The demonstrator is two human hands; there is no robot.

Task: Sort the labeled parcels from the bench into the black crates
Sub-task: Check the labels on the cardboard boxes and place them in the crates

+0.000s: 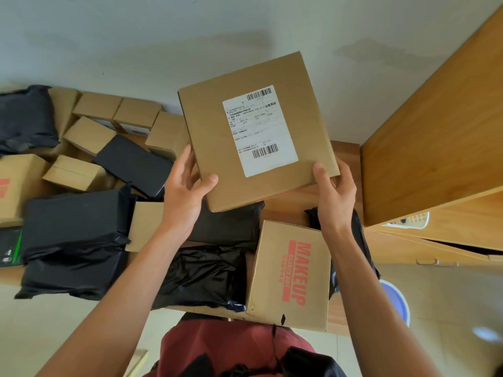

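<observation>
A wooden bench (344,153) carries matte cardboard boxes and crinkled black plastic mailers (73,238); one carton (291,273) at its near edge reads "MAKEUP" in red. Above it, a flat square cardboard parcel (253,131) with a white barcode label (260,130) is gripped at its lower corners by the left hand (185,191) and right hand (336,194).

Bare left hand (185,191) and bare right hand (336,197), both forearms uncovered with no sleeve, watch or ring visible. Below and between the forearms, a dark red fabric garment (231,346) covers the torso. A thin black cord (280,326) hangs over it, ending near a crumpled black fabric piece (307,363) beneath the right forearm.
</observation>
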